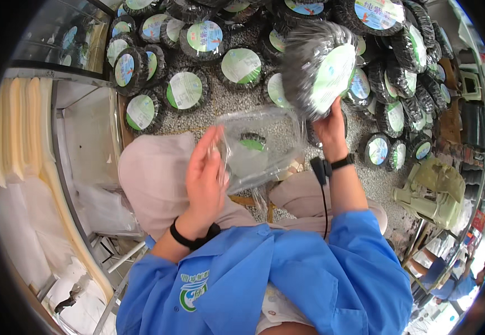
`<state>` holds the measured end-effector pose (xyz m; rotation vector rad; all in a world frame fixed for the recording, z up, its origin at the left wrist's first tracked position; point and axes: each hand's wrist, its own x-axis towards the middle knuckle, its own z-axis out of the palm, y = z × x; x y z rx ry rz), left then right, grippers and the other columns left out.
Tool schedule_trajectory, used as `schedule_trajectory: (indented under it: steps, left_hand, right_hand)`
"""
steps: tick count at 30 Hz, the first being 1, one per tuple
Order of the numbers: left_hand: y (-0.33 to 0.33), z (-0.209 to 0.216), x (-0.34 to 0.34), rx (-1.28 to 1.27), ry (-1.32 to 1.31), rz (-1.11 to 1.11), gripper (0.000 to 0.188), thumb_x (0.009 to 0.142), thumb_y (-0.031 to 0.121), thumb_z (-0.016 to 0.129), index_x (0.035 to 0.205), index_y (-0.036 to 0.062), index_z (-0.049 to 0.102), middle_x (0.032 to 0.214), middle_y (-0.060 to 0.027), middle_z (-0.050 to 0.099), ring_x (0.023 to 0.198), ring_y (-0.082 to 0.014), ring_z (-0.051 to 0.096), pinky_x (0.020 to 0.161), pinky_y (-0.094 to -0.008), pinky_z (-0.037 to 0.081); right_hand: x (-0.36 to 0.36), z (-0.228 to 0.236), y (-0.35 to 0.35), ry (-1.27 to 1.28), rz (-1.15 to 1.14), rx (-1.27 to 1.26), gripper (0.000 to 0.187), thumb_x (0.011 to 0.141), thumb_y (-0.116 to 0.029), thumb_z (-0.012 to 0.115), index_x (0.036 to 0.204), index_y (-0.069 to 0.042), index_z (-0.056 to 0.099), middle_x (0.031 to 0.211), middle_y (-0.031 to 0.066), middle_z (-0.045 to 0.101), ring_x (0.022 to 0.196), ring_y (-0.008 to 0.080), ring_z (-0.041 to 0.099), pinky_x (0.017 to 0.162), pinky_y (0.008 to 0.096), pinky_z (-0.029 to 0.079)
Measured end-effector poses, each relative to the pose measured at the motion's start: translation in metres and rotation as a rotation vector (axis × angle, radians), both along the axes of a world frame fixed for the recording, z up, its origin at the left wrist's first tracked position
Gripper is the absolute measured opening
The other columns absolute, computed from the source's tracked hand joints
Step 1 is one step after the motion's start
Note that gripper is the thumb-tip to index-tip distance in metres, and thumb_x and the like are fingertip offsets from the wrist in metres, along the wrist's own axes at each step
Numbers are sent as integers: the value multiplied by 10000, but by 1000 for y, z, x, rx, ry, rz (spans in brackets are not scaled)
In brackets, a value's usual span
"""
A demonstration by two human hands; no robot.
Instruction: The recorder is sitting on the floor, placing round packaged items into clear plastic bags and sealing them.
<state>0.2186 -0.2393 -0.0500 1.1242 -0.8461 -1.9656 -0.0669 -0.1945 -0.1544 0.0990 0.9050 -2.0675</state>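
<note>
My left hand pinches the left edge of a clear plastic bag, which is spread over my lap. Through the film a small patch of green and black shows. Up and to the right, my right hand grips the lower edge of a round, dark, plastic-wrapped pack with a pale green and white label. That pack is tilted, apart from the floor and blurred by motion. Its lower left side is close to the bag's upper right corner; whether they touch, I cannot tell.
Many similar round packs lie on the speckled floor ahead, heaped at the right. A pale green plastic stool stands at the right. Long cream sheets hang at the left by a metal frame. Another person is at the far right.
</note>
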Motion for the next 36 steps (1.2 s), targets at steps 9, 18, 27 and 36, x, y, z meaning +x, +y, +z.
schedule_trajectory:
  steps: [9,18,27,36]
  left_hand:
    - [20,-8,-7,-268,-69,-128,466,1007,29,407,1465,104,454,794,49,589,540,3,421,480,-187,375]
    - [119,27,-12,-53,361,-644,495,996,-2,398,1461,147,478,684,99,451,512,8,305,473,-183,297]
    - [163,58,10,-122,716,-1071,530,973,-9,462,1493,70,393,1379,-63,504,907,-49,628,758,-214,519]
    - [96,113,22,255,651,-1096,531,965,-41,457,1486,34,389,1521,-72,431,1306,-146,483,1040,-304,424]
  right_hand:
    - [112,65,15,2048,1355,265,554,668,-138,776,1197,-67,627,1122,190,649,1073,365,614,946,440,483]
    - [82,-99,29,1665,1667,725,777,639,-164,853,1332,-47,521,1294,195,587,1205,359,554,1031,417,445]
    - [73,-88,134,1842,1017,971,555,821,-225,706,1270,3,473,1149,241,597,1079,389,595,930,478,487]
    - [156,9,119,1923,1616,877,254,925,-144,528,1097,-39,684,1121,140,680,1046,269,646,927,362,493]
